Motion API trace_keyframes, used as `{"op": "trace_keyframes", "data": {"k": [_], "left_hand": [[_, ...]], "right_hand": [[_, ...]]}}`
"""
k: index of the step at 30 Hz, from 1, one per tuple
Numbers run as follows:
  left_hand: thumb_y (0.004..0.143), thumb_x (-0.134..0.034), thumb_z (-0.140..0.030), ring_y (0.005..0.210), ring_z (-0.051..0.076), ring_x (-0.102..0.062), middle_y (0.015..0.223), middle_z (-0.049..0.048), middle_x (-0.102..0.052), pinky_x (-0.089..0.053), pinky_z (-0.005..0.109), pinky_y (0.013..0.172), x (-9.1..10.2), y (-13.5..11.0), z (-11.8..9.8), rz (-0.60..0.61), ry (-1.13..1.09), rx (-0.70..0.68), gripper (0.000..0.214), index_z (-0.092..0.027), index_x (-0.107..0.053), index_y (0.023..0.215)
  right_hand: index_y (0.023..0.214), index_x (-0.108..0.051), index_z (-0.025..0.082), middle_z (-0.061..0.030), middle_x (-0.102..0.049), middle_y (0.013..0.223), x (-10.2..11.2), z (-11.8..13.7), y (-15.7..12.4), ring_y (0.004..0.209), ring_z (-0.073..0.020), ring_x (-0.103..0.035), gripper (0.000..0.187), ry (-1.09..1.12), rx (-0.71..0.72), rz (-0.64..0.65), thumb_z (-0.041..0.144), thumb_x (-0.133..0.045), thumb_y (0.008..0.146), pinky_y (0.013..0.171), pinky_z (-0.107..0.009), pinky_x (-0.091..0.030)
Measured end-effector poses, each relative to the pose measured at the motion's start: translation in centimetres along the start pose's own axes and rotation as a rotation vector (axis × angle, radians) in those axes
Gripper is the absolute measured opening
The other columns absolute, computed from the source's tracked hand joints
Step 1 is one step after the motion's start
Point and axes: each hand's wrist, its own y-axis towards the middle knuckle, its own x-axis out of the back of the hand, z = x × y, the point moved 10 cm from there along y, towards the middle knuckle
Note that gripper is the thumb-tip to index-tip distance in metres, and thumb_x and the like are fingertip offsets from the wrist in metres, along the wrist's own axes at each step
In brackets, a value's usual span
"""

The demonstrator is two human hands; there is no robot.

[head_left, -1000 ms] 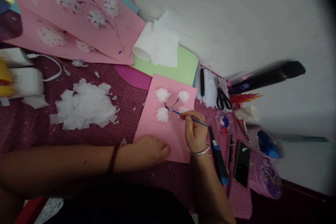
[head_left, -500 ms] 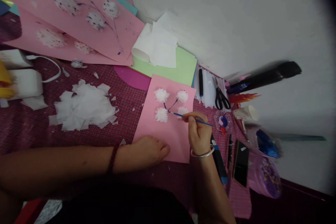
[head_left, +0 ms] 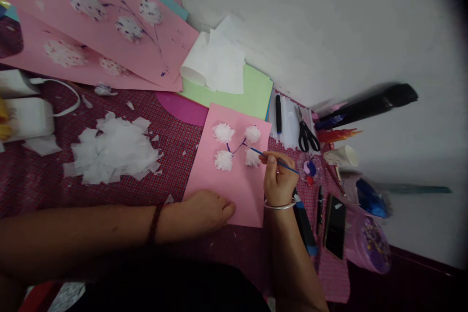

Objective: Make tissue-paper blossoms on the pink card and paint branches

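In my right hand (head_left: 281, 183) is a thin blue paintbrush (head_left: 274, 160), pinched between thumb and fingers. Its tip touches a purple painted line near the upper right flower on a small pink sheet (head_left: 208, 175). Several white tissue-paper flowers (head_left: 224, 132) are on this sheet, and short purple stems (head_left: 238, 147) run between some of them. My fingers partly cover the lower right flower (head_left: 251, 157). My left hand (head_left: 208, 212) rests on the sheet's lower left part, its fingers curled in and partly hidden.
Cut white tissue pieces (head_left: 115, 148) lie heaped at left. Larger pink sheets (head_left: 171, 44) with dotted flowers and a tissue roll (head_left: 193, 66) lie behind. At right are scissors (head_left: 307, 134), a paint palette (head_left: 310, 169), a paper cup (head_left: 341, 156) and a phone (head_left: 335, 226).
The brush tip has moved from beside the lower left flower up and right along the purple stem to near the upper right flower. My left hand stays in place.
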Motion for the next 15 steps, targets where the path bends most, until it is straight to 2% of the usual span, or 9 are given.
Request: {"op": "trace_keyframes", "data": {"k": [9,15], "left_hand": [[0.086,-0.053,-0.015,0.070,0.018,-0.060,0.083,0.0055,-0.065,-0.038,0.029,0.059,-0.1,-0.1,0.0,0.005,-0.009,-0.001,0.011,-0.015,-0.054,0.097],[0.085,-0.055,-0.017,0.067,0.018,-0.060,0.080,0.0046,-0.064,-0.037,0.029,0.057,0.3,-0.1,-0.1,-0.038,0.001,-0.014,0.010,-0.015,-0.054,0.095]], "right_hand": [[0.082,-0.065,0.019,-0.0015,-0.070,0.072,-0.6,0.4,0.0,0.073,-0.0181,-0.065,0.022,0.005,0.012,0.037,0.024,-0.045,0.092,0.082,-0.039,-0.043],[0.079,-0.067,0.019,-0.0027,-0.070,0.072,-0.6,0.8,-0.2,0.077,-0.0187,-0.062,0.026,0.045,-0.010,0.071,0.025,-0.045,0.091,0.081,-0.038,-0.044]]}}
